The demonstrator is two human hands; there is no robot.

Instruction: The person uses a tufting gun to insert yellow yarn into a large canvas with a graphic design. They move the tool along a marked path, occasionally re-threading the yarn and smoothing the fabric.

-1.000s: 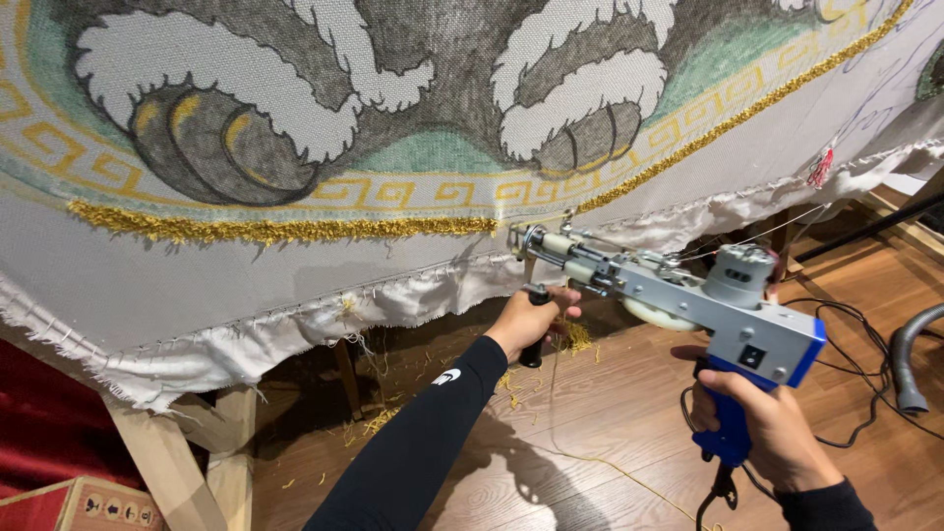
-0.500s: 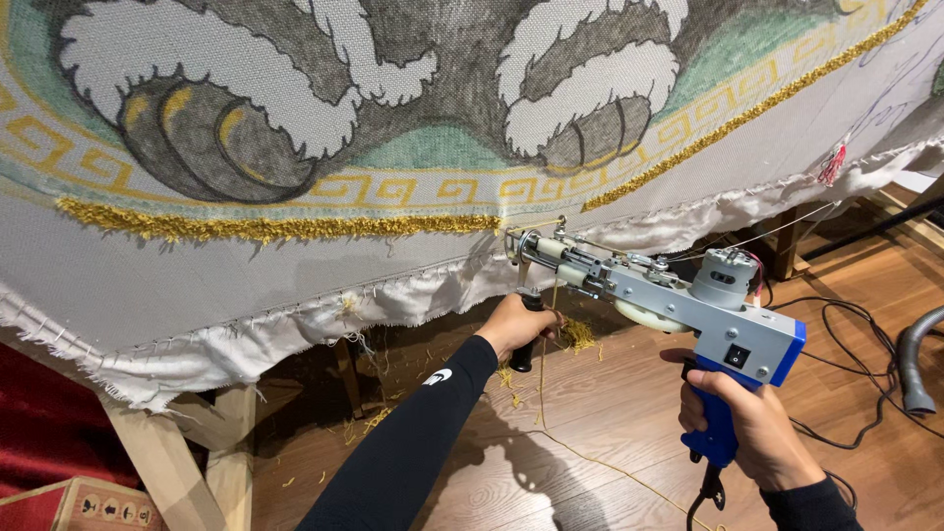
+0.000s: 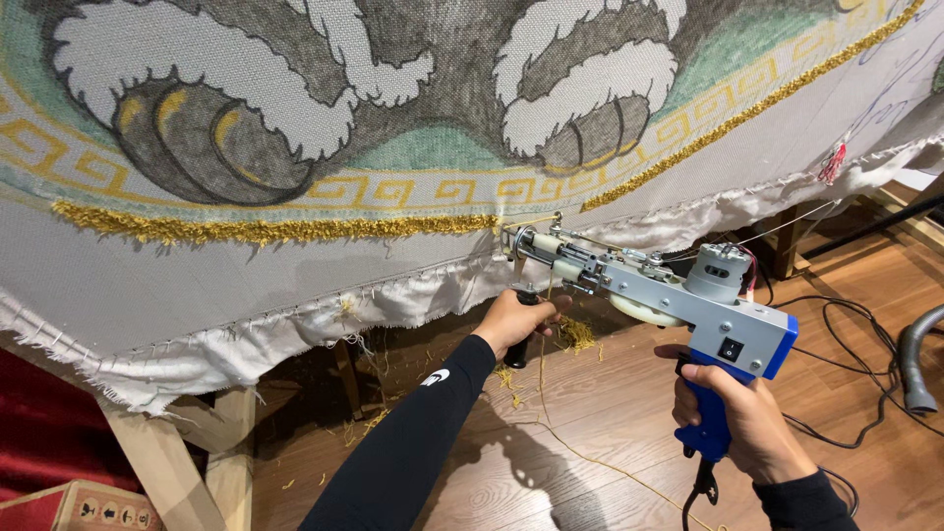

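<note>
Gripping tufting gun (image 3: 649, 285), both hands closed

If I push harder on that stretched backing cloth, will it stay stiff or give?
The backing cloth looks taut across the wooden frame, so it probably flexes slightly and springs back. Its frayed loose edge hangs in folds, so unstretched it is likely floppy. The tufting gun already presses it.
</note>
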